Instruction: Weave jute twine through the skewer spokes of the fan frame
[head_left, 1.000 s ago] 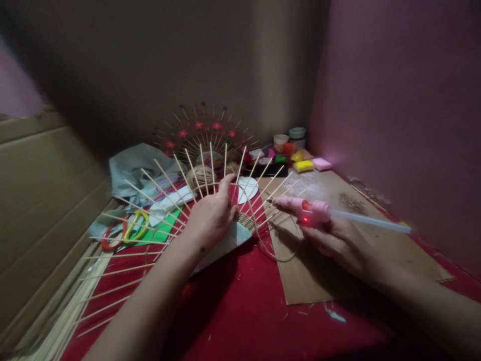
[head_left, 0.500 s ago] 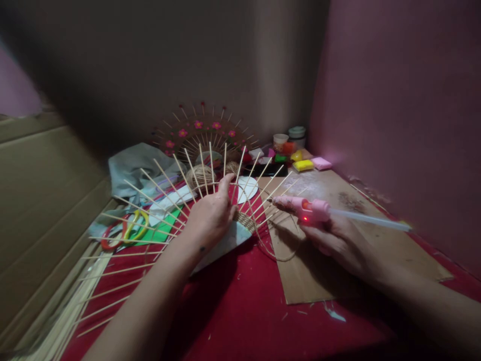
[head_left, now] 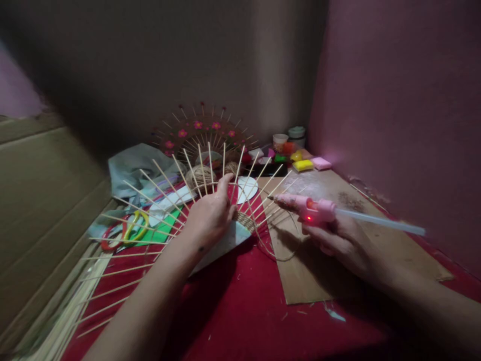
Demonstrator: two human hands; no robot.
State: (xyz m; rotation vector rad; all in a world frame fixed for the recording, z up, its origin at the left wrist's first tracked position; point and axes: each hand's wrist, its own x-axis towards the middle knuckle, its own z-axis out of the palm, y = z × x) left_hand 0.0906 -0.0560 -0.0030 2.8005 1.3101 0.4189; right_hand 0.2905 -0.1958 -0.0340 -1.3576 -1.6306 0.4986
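Note:
My left hand (head_left: 208,218) grips a half-round fan of thin wooden sticks (head_left: 169,182) near its centre, thumb up; the fingers underneath are hidden. A woven twine band (head_left: 245,220) runs around the base of the sticks, beside a pale backing piece (head_left: 238,234). From the fan a loose loop of twine (head_left: 280,259) hangs to the right. My right hand (head_left: 340,243) is closed around a pink glue gun (head_left: 321,209) with a red light lit. A translucent glue stick (head_left: 379,221) juts from its back. The nozzle points left, near the right-hand sticks.
Cardboard (head_left: 300,281) lies on the red cloth (head_left: 233,311). Scissors (head_left: 136,226), green sheet (head_left: 161,231) and twine ball (head_left: 201,178) sit left and behind. A flower-decorated stick fan (head_left: 198,125) leans at the back. Clay packs (head_left: 302,165) lie back right; walls close both sides.
The glue gun in my right hand has shifted slightly right, with its glue stick tilting down a little more. My left hand and the stick fan stay almost still.

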